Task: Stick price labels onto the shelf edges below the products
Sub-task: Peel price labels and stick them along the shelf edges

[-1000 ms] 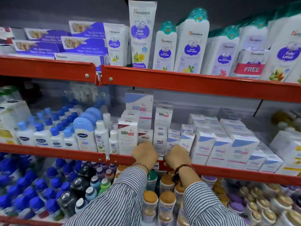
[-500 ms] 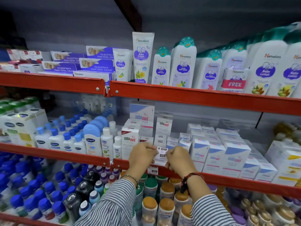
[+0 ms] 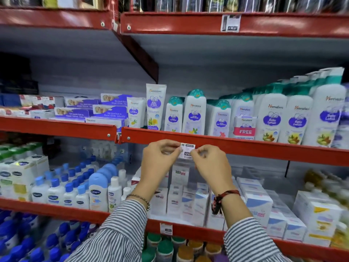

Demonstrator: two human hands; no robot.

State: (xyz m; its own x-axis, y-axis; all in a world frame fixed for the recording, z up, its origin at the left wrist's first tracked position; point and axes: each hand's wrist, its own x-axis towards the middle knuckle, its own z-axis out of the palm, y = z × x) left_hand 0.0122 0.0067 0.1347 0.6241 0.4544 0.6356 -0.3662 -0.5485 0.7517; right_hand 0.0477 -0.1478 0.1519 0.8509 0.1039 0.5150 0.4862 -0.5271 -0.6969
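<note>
A small white price label (image 3: 187, 150) is pinched between my left hand (image 3: 160, 157) and my right hand (image 3: 209, 163), one hand on each side. It is held up against the red shelf edge (image 3: 245, 148) below the white baby-care bottles (image 3: 194, 114) and tube (image 3: 155, 105). I cannot tell whether the label touches the edge. Another label (image 3: 166, 228) is stuck on the red shelf edge (image 3: 188, 231) below the white boxes (image 3: 181, 201).
A third label (image 3: 230, 23) sits on the top red shelf edge. Blue-capped white bottles (image 3: 62, 190) fill the left of the lower shelf. Jars with green and orange lids (image 3: 179, 248) stand on the bottom shelf. Purple boxes (image 3: 105, 110) lie left of the tube.
Both hands have risen with the label from the lower shelf edge to the shelf edge above. My view has tilted up, showing the top shelf.
</note>
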